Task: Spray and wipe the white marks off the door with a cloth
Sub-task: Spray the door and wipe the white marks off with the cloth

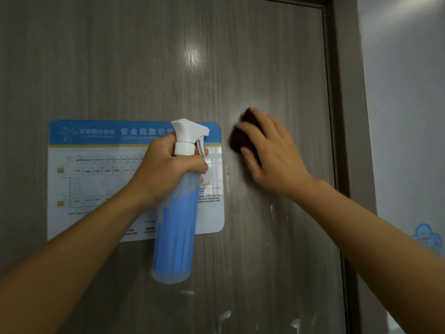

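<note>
One cloth, one bottle, one door.
My right hand (269, 150) presses the brown cloth (240, 138) flat-fingered on the door (144, 56); my left hand (166, 167), at nine o'clock, grips the spray bottle (178, 225); white marks (277, 213) at six.

The cloth (242, 137) is blurred, mostly hidden under the right hand (269, 150).

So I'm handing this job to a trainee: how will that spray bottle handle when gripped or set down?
The bottle looks mostly full of blue liquid, so probably weighty. The left hand grips just under the trigger, probably the surest hold. Tall and narrow, it may tip if set down carelessly. Its smooth plastic could be slippery when wet.
</note>
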The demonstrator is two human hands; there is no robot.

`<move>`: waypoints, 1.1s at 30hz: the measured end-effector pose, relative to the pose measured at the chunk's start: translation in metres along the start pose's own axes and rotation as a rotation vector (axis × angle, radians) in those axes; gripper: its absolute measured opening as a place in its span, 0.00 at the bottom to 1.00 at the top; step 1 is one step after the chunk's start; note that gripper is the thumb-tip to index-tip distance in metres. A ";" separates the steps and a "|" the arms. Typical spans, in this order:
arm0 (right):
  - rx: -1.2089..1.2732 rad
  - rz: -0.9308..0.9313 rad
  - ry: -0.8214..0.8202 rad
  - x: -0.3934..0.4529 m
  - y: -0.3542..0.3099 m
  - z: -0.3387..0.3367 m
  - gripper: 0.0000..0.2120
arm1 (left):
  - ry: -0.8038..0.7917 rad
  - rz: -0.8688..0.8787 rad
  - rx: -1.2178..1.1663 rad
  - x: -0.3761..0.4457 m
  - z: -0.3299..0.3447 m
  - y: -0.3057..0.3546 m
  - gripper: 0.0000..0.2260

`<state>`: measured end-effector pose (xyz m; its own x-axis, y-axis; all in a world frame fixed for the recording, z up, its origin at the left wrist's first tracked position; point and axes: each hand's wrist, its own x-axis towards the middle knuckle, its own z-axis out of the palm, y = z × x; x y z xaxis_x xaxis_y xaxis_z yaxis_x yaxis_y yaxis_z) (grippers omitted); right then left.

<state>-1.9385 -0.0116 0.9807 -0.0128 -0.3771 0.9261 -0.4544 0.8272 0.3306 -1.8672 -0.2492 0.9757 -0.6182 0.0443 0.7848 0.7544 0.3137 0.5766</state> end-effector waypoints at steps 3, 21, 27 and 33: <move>0.102 0.101 0.093 0.026 -0.002 0.007 0.23 | -0.009 -0.010 0.010 0.002 -0.001 -0.002 0.20; 0.067 -0.170 0.009 -0.014 0.010 0.004 0.21 | 0.002 0.018 0.046 -0.001 0.000 -0.004 0.19; 0.035 0.113 0.149 0.028 -0.001 0.014 0.22 | 0.019 0.052 0.056 -0.003 0.003 -0.009 0.20; 0.043 -0.132 -0.019 -0.037 -0.009 0.008 0.20 | 0.032 0.058 0.040 -0.006 0.005 -0.009 0.20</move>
<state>-1.9409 -0.0086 0.9417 0.0326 -0.4898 0.8712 -0.4912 0.7513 0.4407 -1.8711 -0.2474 0.9647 -0.5656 0.0338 0.8240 0.7791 0.3495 0.5205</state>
